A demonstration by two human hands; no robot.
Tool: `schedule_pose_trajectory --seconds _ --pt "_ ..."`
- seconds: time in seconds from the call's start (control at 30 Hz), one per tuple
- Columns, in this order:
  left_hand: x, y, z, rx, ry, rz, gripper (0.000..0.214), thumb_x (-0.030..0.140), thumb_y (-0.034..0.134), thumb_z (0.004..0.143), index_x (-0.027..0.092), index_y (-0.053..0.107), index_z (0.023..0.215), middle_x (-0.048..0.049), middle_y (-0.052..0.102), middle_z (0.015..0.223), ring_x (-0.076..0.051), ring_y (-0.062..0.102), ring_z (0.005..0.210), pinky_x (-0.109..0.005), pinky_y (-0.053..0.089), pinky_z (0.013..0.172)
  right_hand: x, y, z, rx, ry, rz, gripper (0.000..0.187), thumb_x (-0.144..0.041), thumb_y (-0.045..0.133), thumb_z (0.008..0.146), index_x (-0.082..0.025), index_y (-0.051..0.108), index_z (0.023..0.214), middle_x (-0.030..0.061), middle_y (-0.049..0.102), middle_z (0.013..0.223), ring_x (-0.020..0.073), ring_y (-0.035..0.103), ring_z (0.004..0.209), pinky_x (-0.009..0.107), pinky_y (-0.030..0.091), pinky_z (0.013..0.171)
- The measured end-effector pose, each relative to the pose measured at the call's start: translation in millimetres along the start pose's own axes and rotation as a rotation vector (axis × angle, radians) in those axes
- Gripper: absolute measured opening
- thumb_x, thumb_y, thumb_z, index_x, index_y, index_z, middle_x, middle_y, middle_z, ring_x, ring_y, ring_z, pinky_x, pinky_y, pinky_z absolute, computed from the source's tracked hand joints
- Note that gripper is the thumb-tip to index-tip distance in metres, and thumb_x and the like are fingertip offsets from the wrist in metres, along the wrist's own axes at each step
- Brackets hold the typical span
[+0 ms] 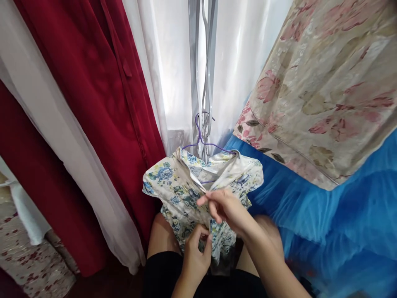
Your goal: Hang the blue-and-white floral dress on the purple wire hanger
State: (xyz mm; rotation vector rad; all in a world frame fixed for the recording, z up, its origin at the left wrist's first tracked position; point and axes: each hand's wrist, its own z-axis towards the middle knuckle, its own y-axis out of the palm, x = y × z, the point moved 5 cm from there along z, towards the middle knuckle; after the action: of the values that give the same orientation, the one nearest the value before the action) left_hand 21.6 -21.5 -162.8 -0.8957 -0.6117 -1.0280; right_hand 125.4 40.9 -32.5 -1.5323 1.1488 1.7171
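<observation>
A white blouse with blue and yellow flowers (173,186) hangs in front of me on a purple wire hanger (214,145), its neckline partly open. My right hand (225,205) is at the front opening below the collar, thumb and forefinger pinching the fabric edge there. Lower down, my left hand (198,244) pinches the front edge of the blouse between thumb and fingers. Whether a button lies under either hand is too small to tell. The lower part of the blouse falls between my knees.
The hanger hooks onto pale hanging straps (204,74) before a white curtain (173,82). Red drapes (102,103) hang at left. On the right are a beige flowered cloth (325,111) and blue tulle (297,211). Patterned fabric (27,248) lies at lower left.
</observation>
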Motion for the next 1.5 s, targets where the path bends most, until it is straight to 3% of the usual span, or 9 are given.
schedule_pose_trajectory --seconds 0.17,0.37,0.53,0.63,0.73,0.83,1.13,1.3,1.5 --pt "-14 1.8 -3 -0.048 -0.02 0.05 0.012 0.026 0.054 0.096 0.021 0.056 0.085 -0.0008 0.059 0.075 -0.016 0.061 0.068 -0.025 0.047 0.065 -78 8 52 0.016 -0.1 0.218 0.033 -0.023 0.049 0.091 -0.007 0.073 0.077 -0.0054 0.043 0.035 0.0052 0.025 0.032 0.02 0.014 0.037" --pt "-19 -7.7 15 -0.013 -0.045 -0.05 0.012 0.028 0.058 0.096 0.021 0.061 0.088 -0.0019 0.065 0.079 -0.018 0.065 0.075 -0.026 0.05 0.071 -61 15 50 0.01 -0.231 0.06 0.034 -0.035 0.052 0.092 -0.009 0.074 0.088 -0.0022 0.054 0.04 0.0078 0.038 0.034 0.02 0.021 0.039" --pt "50 -73.2 116 0.315 0.18 -0.179 0.024 0.028 0.054 0.101 0.024 0.058 0.124 -0.0022 0.067 0.092 -0.017 0.065 0.082 -0.029 0.052 0.079 -51 15 37 0.086 -0.342 -0.147 0.038 -0.044 0.053 0.091 -0.013 0.073 0.082 -0.0014 0.057 0.043 0.0102 0.045 0.038 0.022 0.03 0.043" --pt "100 -90.8 168 0.131 0.348 0.04 0.02 0.029 0.055 0.101 0.023 0.067 0.116 -0.0027 0.069 0.094 -0.016 0.064 0.081 -0.028 0.05 0.077 -59 12 32 0.121 -0.369 -0.22 0.038 -0.042 0.05 0.09 -0.016 0.067 0.069 -0.001 0.056 0.041 0.0104 0.044 0.038 0.024 0.032 0.045" --pt "131 -93.6 184 0.029 0.488 0.223 0.018 0.026 0.055 0.101 0.021 0.07 0.094 -0.0023 0.069 0.089 -0.016 0.064 0.082 -0.028 0.048 0.078 -60 7 30 0.151 -0.391 -0.23 0.038 -0.04 0.049 0.09 -0.019 0.058 0.06 -0.0024 0.051 0.039 0.0102 0.041 0.037 0.025 0.032 0.045" --pt "143 -98.3 181 0.157 0.534 0.216 0.015 0.025 0.056 0.1 0.019 0.067 0.092 -0.0024 0.068 0.087 -0.016 0.064 0.082 -0.028 0.049 0.077 -50 5 33 0.159 -0.433 -0.27 0.04 -0.047 0.051 0.094 -0.02 0.055 0.064 -0.0039 0.05 0.041 0.0107 0.042 0.039 0.025 0.033 0.048" --pt "134 -94.1 172 0.303 0.534 0.115 0.008 0.022 0.058 0.098 0.019 0.064 0.094 -0.0029 0.068 0.091 -0.018 0.065 0.09 -0.029 0.05 0.085 -23 -4 47 0.112 -0.383 -0.496 0.044 -0.043 0.044 0.103 -0.021 0.053 0.066 -0.0037 0.051 0.042 0.0121 0.045 0.042 0.026 0.035 0.053" --pt "141 -125.9 166 0.538 0.479 0.025 0.014 0.03 0.058 0.099 0.018 0.066 0.095 -0.0025 0.066 0.09 -0.017 0.064 0.089 -0.028 0.05 0.083 -2 -5 28 0.009 -0.315 -0.423 0.045 -0.037 0.045 0.1 -0.021 0.051 0.058 -0.0026 0.049 0.044 0.012 0.044 0.045 0.026 0.035 0.054" --pt "37 -192.8 193 0.821 0.162 -0.231 0.028 0.043 0.062 0.092 0.015 0.064 0.093 -0.0015 0.062 0.083 -0.014 0.06 0.075 -0.026 0.05 0.071 27 5 -11 -0.075 -0.257 -0.363 0.045 -0.029 0.044 0.096 -0.02 0.049 0.052 -0.0011 0.048 0.045 0.0124 0.043 0.048 0.026 0.034 0.055"
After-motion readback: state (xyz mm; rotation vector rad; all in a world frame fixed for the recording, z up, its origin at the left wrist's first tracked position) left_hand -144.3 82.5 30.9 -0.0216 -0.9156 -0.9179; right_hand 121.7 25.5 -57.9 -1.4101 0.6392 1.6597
